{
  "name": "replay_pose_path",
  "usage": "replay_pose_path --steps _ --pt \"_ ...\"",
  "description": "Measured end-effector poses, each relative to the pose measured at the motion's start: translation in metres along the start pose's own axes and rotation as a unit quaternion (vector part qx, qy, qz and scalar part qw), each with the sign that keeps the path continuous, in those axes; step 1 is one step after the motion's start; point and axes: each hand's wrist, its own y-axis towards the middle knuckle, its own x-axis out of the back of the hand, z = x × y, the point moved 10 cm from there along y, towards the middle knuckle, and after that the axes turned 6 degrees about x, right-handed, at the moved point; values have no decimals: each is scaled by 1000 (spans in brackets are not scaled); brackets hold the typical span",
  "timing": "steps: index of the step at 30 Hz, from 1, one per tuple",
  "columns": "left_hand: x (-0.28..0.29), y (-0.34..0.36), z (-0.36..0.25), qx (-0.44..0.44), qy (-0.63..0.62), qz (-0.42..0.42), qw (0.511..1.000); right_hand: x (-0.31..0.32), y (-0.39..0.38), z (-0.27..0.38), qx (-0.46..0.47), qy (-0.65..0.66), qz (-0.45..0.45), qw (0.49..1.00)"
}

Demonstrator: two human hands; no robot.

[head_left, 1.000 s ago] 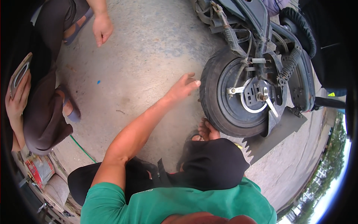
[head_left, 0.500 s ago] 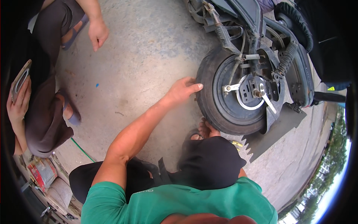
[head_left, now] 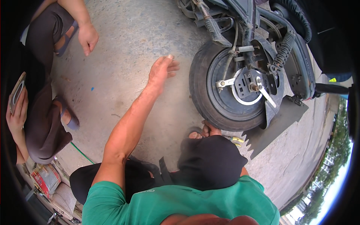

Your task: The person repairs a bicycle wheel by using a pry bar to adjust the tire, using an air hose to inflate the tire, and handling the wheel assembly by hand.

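Observation:
The rear wheel of a scooter or motorbike stands right of centre, with a black tyre (head_left: 198,84) and a hub bearing a silver brake arm (head_left: 227,83). Left of the tyre, my left hand (head_left: 161,73) is in the air, apart from it and holding nothing, its fingers stretched out. My right hand (head_left: 210,128) is at the tyre's lower edge with curled fingers against the rubber; my knee hides the rest of that hand and its forearm. A coil shock absorber (head_left: 285,50) and a thin spring (head_left: 227,66) sit around the wheel.
A black mudflap (head_left: 275,125) with a jagged edge lies beside the wheel. At left another person squats, one hand (head_left: 89,38) hanging down, the other holding a phone (head_left: 17,92). A green cord (head_left: 80,151) and a red-and-white package (head_left: 45,179) are at lower left.
My left hand has come off the tyre and moved left and upward, its fingers now extended. My right hand stays by the tyre's lower edge. The whole view has shifted slightly.

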Motion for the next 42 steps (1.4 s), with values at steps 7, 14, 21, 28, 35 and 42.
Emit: replay_pose_path --steps 7,14,21,28,35,42 --pt "-71 -3 11 -75 44 66 994 8 1 -10 -29 39 -14 999" --pt "-94 -4 24 -90 -8 93 992 1 0 2 6 18 2 1000" --pt "-94 -11 22 -34 -22 107 993 -8 -2 -4 -78 131 -32 988" --pt "-94 -8 29 8 -17 125 992 -28 -6 -5 -131 173 -45 975" --pt "-92 1 25 -19 19 106 994 -33 -3 -2 -120 160 -57 978" --pt "-90 0 25 1 55 170 984 -36 1 -9 -142 154 -52 976"
